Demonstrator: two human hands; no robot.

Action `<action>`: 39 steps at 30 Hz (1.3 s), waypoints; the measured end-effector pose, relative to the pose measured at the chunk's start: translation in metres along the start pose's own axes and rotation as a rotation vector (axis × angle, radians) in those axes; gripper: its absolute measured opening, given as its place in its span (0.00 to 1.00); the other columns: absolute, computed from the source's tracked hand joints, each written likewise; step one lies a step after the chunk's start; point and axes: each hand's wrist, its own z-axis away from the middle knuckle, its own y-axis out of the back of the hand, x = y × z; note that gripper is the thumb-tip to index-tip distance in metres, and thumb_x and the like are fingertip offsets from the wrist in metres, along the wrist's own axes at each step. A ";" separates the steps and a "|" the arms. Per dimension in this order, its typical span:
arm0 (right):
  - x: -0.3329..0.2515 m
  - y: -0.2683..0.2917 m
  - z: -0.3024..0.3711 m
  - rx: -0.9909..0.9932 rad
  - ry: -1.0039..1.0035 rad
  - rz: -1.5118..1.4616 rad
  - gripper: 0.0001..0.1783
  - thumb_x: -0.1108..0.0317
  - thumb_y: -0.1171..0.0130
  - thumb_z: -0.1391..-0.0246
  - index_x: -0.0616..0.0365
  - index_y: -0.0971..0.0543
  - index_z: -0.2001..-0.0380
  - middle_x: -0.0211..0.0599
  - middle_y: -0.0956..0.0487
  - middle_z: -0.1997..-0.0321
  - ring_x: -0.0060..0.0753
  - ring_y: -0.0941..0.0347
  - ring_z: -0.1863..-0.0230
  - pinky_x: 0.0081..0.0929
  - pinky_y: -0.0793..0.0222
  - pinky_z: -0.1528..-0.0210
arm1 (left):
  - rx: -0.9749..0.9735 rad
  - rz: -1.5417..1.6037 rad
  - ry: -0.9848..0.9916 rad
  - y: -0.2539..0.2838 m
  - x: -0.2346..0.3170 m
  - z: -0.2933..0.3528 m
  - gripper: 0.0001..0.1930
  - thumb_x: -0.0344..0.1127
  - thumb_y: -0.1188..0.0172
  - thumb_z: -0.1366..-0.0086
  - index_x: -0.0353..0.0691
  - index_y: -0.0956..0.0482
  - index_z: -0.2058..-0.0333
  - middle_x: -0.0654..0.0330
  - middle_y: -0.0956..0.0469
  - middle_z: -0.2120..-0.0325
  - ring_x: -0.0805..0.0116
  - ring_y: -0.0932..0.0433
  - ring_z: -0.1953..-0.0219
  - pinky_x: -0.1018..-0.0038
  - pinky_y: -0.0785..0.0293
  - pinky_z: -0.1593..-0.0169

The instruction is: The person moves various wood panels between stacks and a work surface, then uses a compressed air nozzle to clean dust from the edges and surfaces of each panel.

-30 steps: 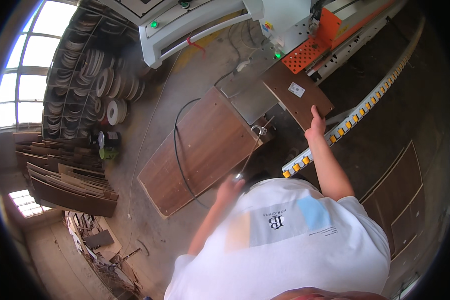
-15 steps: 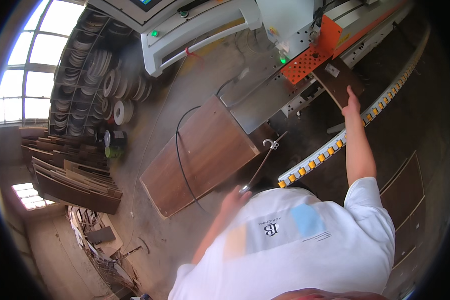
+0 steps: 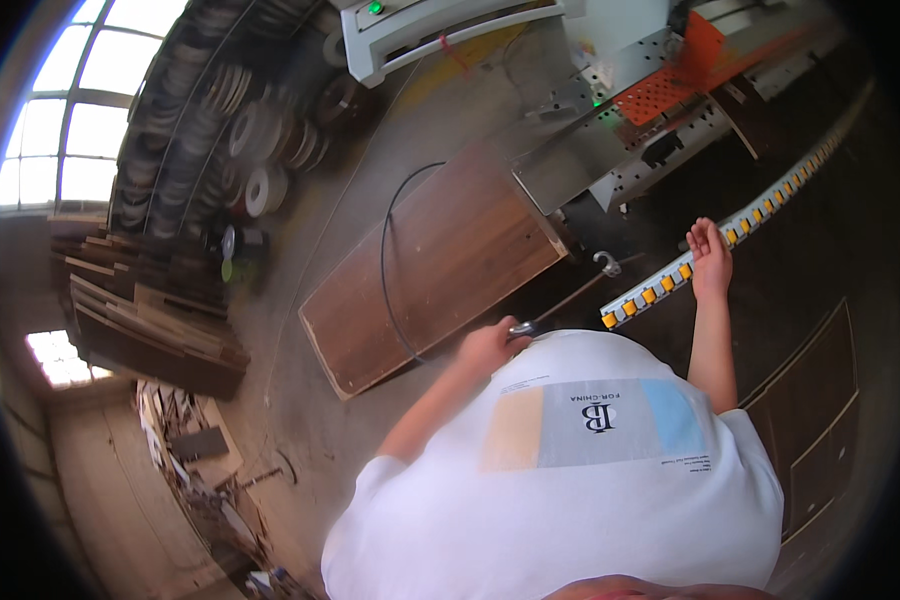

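My left hand (image 3: 484,350) is closed around the silver end of a thin rod (image 3: 568,299) in front of my shirt. The rod's far end carries a curved, hook-like silver fitting (image 3: 607,264). My right hand (image 3: 709,262) is open beside the rail of yellow rollers (image 3: 668,284), its fingers stretched and slightly bent, with nothing in them. Beyond it, a dark brown board (image 3: 736,118) lies at the machine by the orange perforated guard (image 3: 660,97), mostly hidden there.
A large brown panel (image 3: 435,270) lies left of the machine, with a black cable (image 3: 384,262) across it. Stacked boards (image 3: 150,335) and shelves of edging rolls (image 3: 260,130) stand at left. More dark panels (image 3: 805,410) are at right. Offcuts (image 3: 205,450) lie lower left.
My right hand has let go of the dark brown board and come back toward me, over the roller rail. My left hand still grips the rod. The whole view has shifted.
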 end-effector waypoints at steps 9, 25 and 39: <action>0.055 0.069 0.147 0.305 0.134 0.074 0.17 0.56 0.39 0.34 0.58 0.20 0.53 0.33 0.18 0.54 0.24 0.21 0.56 0.26 0.23 0.52 | 0.423 -0.313 0.166 0.135 -0.163 -0.010 0.22 0.57 0.42 0.33 0.42 0.26 0.57 0.44 0.17 0.69 0.37 0.19 0.62 0.48 0.26 0.62; 0.265 0.317 0.482 1.266 0.202 0.274 0.22 0.49 0.40 0.39 0.58 0.19 0.72 0.29 0.22 0.74 0.26 0.27 0.73 0.31 0.34 0.72 | -0.569 -0.804 -0.808 -0.117 -0.039 -0.063 0.20 0.50 0.57 0.26 0.47 0.28 0.45 0.38 0.21 0.57 0.50 0.17 0.55 0.55 0.19 0.55; 0.548 0.300 0.680 1.009 -0.318 0.534 0.20 0.53 0.39 0.43 0.58 0.15 0.59 0.44 0.15 0.61 0.41 0.19 0.61 0.42 0.26 0.57 | -0.573 -0.693 -1.057 -0.207 0.129 0.062 0.27 0.52 0.49 0.30 0.41 0.41 0.43 0.34 0.19 0.60 0.33 0.21 0.54 0.45 0.26 0.50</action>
